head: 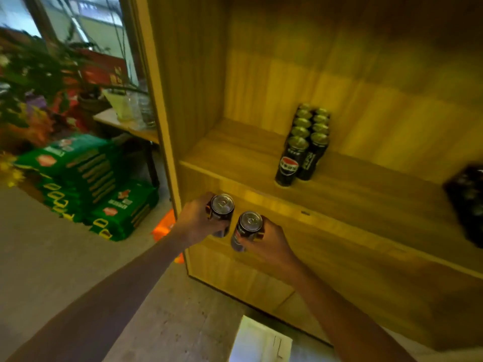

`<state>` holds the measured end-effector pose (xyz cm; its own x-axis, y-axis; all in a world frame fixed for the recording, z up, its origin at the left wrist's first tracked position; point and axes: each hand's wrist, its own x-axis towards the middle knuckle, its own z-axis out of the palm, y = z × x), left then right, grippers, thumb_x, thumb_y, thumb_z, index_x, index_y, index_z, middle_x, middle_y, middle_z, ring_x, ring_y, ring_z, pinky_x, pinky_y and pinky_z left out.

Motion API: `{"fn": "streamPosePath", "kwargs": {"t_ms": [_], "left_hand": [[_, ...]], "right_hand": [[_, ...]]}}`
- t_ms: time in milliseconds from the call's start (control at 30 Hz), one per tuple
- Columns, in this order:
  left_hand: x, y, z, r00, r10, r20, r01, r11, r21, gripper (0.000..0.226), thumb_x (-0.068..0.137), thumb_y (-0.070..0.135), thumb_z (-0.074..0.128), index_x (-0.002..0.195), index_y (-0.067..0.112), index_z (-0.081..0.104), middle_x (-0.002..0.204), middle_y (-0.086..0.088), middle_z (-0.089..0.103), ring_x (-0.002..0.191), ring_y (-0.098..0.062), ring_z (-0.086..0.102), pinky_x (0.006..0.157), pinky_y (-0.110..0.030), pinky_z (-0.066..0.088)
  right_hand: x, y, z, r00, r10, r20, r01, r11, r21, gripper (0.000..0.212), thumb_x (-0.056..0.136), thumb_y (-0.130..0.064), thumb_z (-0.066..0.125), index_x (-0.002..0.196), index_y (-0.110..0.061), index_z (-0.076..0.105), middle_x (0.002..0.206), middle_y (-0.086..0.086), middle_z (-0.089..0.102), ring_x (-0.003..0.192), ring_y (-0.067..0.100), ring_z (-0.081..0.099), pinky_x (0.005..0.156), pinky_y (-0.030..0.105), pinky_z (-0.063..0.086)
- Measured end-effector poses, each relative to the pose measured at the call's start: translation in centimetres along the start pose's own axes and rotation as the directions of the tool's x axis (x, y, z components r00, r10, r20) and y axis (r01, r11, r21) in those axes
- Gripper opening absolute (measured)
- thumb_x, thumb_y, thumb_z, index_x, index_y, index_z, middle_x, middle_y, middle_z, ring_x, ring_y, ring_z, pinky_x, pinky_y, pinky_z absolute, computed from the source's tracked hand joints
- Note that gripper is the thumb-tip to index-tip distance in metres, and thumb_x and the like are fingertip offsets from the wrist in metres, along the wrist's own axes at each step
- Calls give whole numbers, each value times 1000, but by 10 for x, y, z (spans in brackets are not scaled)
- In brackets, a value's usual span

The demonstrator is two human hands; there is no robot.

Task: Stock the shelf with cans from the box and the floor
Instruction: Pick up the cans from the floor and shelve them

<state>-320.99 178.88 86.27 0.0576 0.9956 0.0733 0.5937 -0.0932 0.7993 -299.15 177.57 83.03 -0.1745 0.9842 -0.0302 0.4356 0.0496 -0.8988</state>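
Over on the far left, green bags (86, 184) sit stacked on the floor (52, 257), with a desk (125, 125) behind them carrying some glass jars (138, 105). Moving right, the left hand (196, 220) is wrapped around one black can (221, 214), and the right hand (266, 241) grips a second can (245, 229) just beside it, both held upright in front of the wooden shelf (235, 152). Up on that shelf, two rows of cans (305, 142) stand packed together, and a blurry dark pack (467, 202) sits at the far right edge.

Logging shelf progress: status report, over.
Left hand and right hand each hold a can, below the shelf. Two rows of cans stocked. Shelf's left side open.
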Motion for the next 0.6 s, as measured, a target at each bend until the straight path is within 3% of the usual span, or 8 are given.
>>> {"fn": "streamPosePath", "kwargs": {"t_ms": [133, 267, 333, 400, 433, 533, 600], "left_hand": [[28, 69, 5, 993, 115, 27, -115, 993, 2, 49, 60, 31, 87, 102, 24, 64, 90, 14, 67, 82, -4, 62, 62, -7, 41], [57, 114, 16, 986, 164, 33, -162, 986, -45, 43, 60, 28, 90, 93, 22, 62, 85, 15, 64, 80, -3, 61, 61, -10, 43], [70, 129, 22, 989, 147, 19, -146, 988, -47, 48, 60, 31, 91, 98, 15, 65, 90, 8, 66, 84, -10, 62, 67, -20, 48], [81, 139, 29, 988, 154, 7, -153, 987, -42, 51, 60, 33, 91, 101, 17, 65, 94, 5, 66, 88, -11, 61, 67, -21, 47], [85, 142, 32, 988, 154, 3, -153, 987, -43, 52, 59, 34, 91, 102, 17, 66, 96, 4, 67, 90, -12, 61, 69, -23, 49], [98, 148, 43, 992, 126, 14, -125, 990, -65, 57, 56, 34, 89, 105, 13, 68, 106, -3, 71, 99, -20, 64, 82, -37, 53], [105, 149, 51, 993, 119, 20, -117, 991, -59, 51, 59, 31, 90, 102, 14, 68, 105, -4, 71, 98, -22, 65, 78, -34, 51]], "right_hand": [[5, -22, -59, 998, -35, -50, 34, 999, -25, 48, 73, -31, 86, 116, -26, 65, 108, -8, 72, 101, 9, 68, 84, 31, 56], [16, -35, -103, 997, -21, -77, 20, 1000, -14, 46, 73, -25, 85, 105, -47, 61, 101, -22, 70, 97, -7, 65, 82, 25, 52], [24, -36, -120, 994, -14, -107, 13, 1000, -2, 51, 74, -20, 85, 112, -41, 60, 110, -16, 70, 104, -2, 65, 89, 32, 53], [31, -33, -134, 987, -19, -158, 22, 1000, 15, 56, 74, -16, 85, 123, -26, 59, 118, -7, 69, 111, 9, 65, 93, 38, 53], [34, -32, -139, 983, -18, -182, 24, 999, 28, 57, 73, -15, 84, 123, -27, 59, 116, -9, 70, 110, 8, 66, 91, 34, 54], [37, -34, -151, 970, -7, -244, 5, 1000, -8, 61, 69, -22, 86, 105, -60, 57, 103, -35, 67, 96, -14, 63, 71, 7, 50], [42, -34, -156, 967, 3, -256, -4, 1000, -4, 63, 66, -26, 88, 97, -68, 52, 97, -48, 60, 91, -23, 58, 64, 3, 47]]}}
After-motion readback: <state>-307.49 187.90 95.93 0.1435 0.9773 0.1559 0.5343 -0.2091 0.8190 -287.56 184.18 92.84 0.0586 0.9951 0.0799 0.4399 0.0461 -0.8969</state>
